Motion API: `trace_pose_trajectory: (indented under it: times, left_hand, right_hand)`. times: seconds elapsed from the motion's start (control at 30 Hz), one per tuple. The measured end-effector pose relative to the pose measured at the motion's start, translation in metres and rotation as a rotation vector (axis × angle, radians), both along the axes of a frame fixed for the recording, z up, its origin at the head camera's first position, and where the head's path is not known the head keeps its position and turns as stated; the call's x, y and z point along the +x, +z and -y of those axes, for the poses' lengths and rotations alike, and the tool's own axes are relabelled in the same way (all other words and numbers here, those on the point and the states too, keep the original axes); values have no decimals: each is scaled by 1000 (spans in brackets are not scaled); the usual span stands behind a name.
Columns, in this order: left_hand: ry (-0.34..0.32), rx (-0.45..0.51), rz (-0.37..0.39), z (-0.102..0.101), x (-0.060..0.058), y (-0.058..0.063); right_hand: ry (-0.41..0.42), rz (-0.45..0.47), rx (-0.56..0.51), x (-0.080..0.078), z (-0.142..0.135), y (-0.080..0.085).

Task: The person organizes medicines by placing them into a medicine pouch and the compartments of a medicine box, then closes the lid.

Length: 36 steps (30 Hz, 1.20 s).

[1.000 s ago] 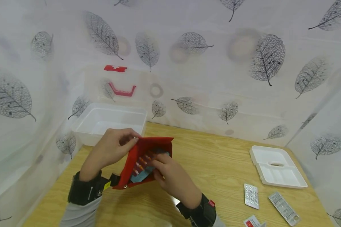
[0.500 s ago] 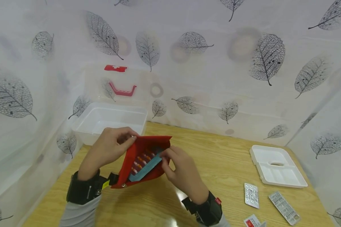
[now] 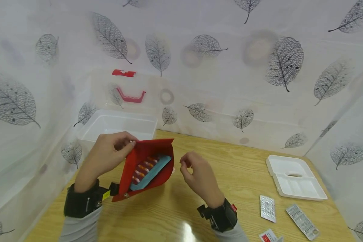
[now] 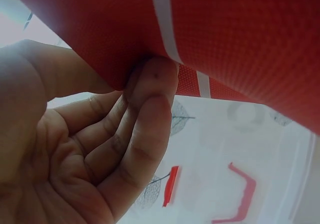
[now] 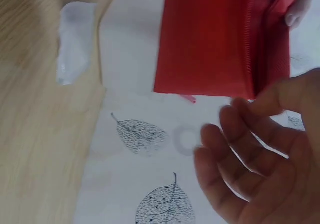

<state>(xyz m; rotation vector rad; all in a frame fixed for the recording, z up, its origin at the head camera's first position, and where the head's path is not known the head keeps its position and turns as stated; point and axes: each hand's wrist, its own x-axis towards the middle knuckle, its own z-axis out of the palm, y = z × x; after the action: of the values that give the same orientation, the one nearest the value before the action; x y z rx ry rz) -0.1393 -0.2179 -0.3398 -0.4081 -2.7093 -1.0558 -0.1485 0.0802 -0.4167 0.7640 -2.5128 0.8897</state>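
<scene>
Drawn back, against the frame of a second ago, from inside the mouth of the red pouch (image 3: pixel 152 146) to a position apart, on its right: right hand (image 3: pixel 198 176). Shifted slightly leftward and up in the head view: pouch, along with left hand (image 3: pixel 106 157).

Left hand: pinching the pouch's upper edge between thumb and fingers. Right hand: released, fingers loosely curved. Pouch: held tilted above the bench (image 3: pixel 239 168), mouth gaping toward the head camera.

Pouch material: red fabric, finely textured in the left wrist view, crossed by white bands; ribbed zipper along the opening in the right wrist view; metal snap (image 3: pixel 126 195) at the lower corner. Inside: flat blue-green strip (image 3: pixel 152 173) beside a row of glossy orange-and-white capsules (image 3: pixel 144 169).

On the wood-grained bench: shallow, compartmented white tray (image 3: pixel 305 188) with rounded corners; two silvery, dimpled blister packs (image 3: pixel 267 208); small card (image 3: pixel 269 236) with red panel, print too small to read. Behind the left hand: translucent box (image 3: pixel 139 122).

Markings: white cross on red label (image 3: pixel 123 73); skeleton-leaf print on the pale sheeting (image 3: pixel 224 84).
</scene>
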Motion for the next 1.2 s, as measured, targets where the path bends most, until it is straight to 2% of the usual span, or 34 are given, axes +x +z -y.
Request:
trace_pose_trajectory:
  times: [0.13,0.33,0.47,0.67,0.83,0.93,1.2]
  left_hand:
    - [15,3,-16,4,2,3]
    - [21,21,-5,6,5,7]
    - [18,22,-4,6,5,8]
    - [9,20,-1,6,4,8]
    - [2,18,6,5,4,9]
    - [0,20,12,5,4,8]
    - [-7,4,10,4,5,7]
  right_hand:
    - [58,86,119,-7,4,-19]
    - [164,90,258,-13,20,-57]
    - [196,124,320,-11,29,-72]
    - [216,168,386,-7,30,-75]
    - [213,140,419,-10,28,-75]
    - [218,118,416,-9,27,-75]
    - [190,141,414,-7,26,-72]
